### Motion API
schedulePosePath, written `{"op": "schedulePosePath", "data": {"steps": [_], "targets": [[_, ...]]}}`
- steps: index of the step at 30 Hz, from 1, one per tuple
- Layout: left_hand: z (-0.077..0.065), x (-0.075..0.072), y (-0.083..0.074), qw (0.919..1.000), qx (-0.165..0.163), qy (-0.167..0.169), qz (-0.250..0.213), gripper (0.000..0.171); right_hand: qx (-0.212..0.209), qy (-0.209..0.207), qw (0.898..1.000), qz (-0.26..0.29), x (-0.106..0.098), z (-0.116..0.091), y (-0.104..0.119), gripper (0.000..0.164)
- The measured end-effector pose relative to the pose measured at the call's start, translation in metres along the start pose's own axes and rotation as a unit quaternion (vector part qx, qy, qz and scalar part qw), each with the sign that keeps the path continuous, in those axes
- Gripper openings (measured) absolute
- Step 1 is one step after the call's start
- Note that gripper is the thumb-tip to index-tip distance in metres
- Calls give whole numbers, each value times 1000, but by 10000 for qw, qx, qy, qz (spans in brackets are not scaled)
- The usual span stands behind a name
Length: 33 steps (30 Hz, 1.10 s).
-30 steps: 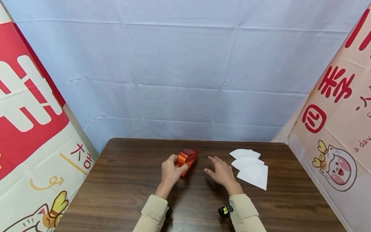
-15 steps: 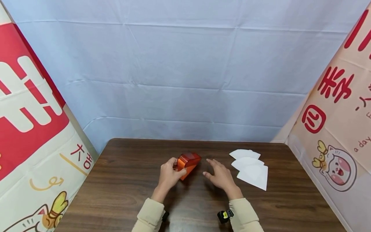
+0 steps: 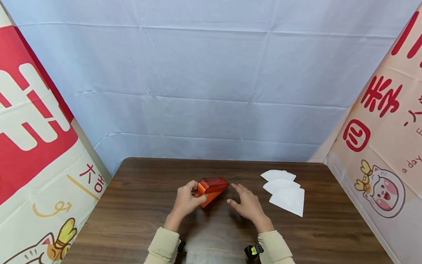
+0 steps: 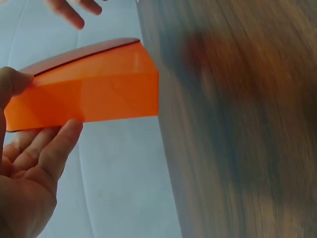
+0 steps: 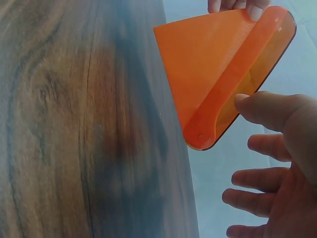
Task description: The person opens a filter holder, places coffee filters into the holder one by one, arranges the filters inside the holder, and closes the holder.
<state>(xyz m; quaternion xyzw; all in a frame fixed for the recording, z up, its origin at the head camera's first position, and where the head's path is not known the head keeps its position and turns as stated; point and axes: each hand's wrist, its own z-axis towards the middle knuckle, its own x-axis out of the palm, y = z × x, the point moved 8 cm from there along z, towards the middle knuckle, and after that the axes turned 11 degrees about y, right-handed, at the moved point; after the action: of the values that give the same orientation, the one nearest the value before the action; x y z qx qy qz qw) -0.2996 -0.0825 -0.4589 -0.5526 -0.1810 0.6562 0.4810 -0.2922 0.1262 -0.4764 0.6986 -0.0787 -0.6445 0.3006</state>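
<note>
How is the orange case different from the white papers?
The orange case is bright and thick; the white papers are pale and flat. The left hand holds the case, while the papers lie overlapping on the table. Both have pointed corners.

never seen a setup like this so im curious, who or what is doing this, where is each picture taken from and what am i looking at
There is no machine here: a person works barehanded. The wide view looks down from the person's head; the two close views come from the left and right wrists. On the wood-grain table lie overlapping fan-shaped white papers, possibly cone coffee filters. The left hand holds an orange wedge-shaped box with a see-through lid. The right hand is open beside it; whether it touches the box isn't clear.
</note>
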Motion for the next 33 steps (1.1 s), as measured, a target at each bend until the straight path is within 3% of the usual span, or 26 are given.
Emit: {"op": "schedulePosePath", "data": {"steps": [18, 33], "targets": [[-8, -9, 8, 9992, -22, 407, 9, 22, -211, 31, 9995, 231, 14, -6, 12, 57], [-13, -15, 20, 9975, -89, 695, -47, 22, -12, 213, 9998, -38, 24, -5, 6, 53]]}}
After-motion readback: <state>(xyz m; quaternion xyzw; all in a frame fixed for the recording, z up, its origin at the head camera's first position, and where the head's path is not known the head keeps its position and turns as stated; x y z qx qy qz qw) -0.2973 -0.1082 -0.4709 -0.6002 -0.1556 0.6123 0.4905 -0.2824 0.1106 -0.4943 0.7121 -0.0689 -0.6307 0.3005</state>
